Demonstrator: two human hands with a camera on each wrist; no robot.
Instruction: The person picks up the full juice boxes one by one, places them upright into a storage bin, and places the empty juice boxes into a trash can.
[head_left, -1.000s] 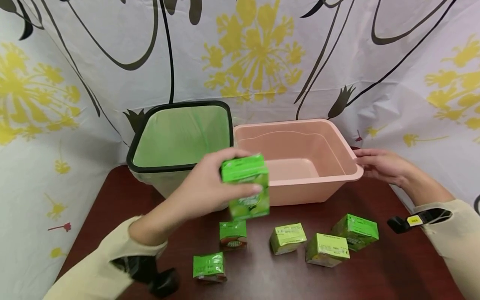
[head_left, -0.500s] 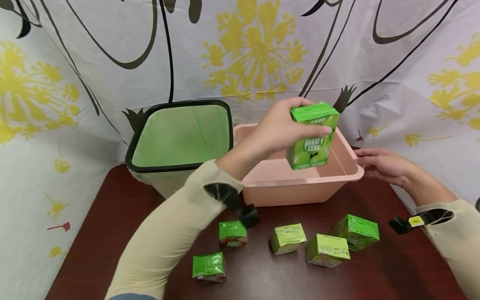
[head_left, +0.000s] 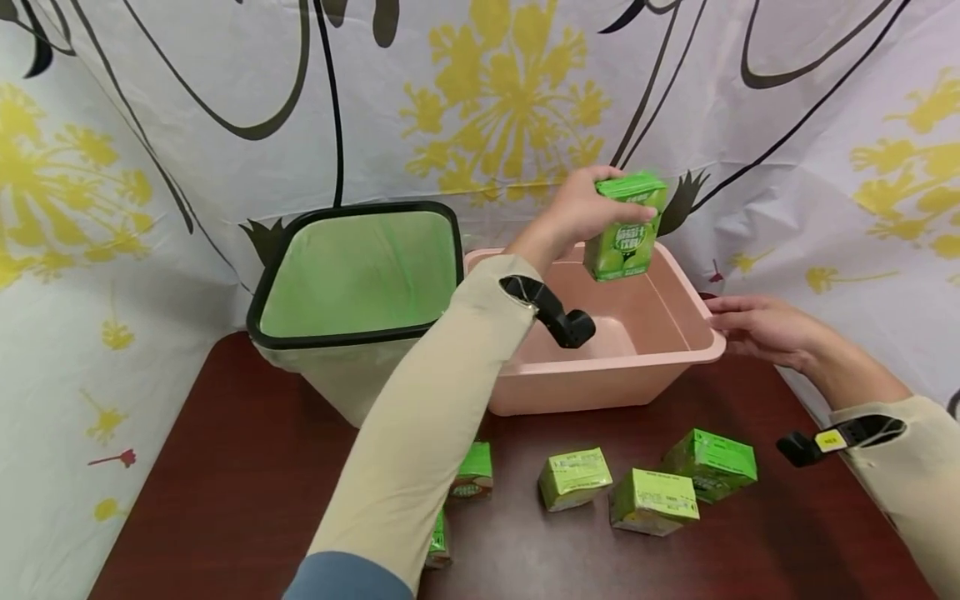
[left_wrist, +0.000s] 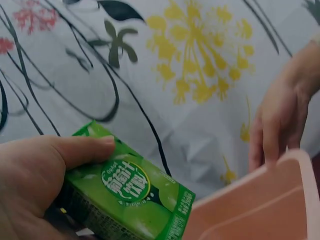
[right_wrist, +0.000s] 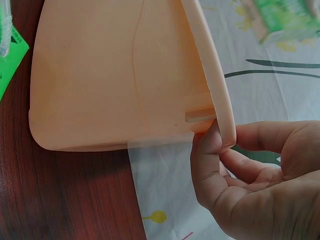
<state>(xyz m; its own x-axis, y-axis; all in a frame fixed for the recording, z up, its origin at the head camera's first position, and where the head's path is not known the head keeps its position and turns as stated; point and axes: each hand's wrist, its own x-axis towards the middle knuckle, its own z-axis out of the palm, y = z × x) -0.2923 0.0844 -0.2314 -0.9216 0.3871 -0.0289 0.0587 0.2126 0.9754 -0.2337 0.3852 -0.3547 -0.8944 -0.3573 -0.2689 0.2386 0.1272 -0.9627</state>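
Note:
A green juice box (head_left: 628,229) with grapes printed on its front is held in my left hand (head_left: 581,208), above the back of the pink plastic bin (head_left: 600,363). The left wrist view shows the thumb lying across the printed face of the juice box (left_wrist: 127,187). At the bin's right end, my right hand (head_left: 772,333) pinches the rim. Close up in the right wrist view, the right hand (right_wrist: 250,170) has thumb and fingers on both sides of the bin's rim (right_wrist: 220,85). The bin's floor is partly hidden by my left arm.
Left of the bin stands a black-rimmed basket (head_left: 360,337) with a green inside. Two yellow-green boxes (head_left: 576,479) and a green box (head_left: 712,465) stand in front of the bin. Two more green boxes, one a green-and-brown box (head_left: 472,473), are partly behind my left sleeve.
My left hand has carried the juice box from in front of the bin, rightward and back, to above its rear part. The right hand stays on the rim.

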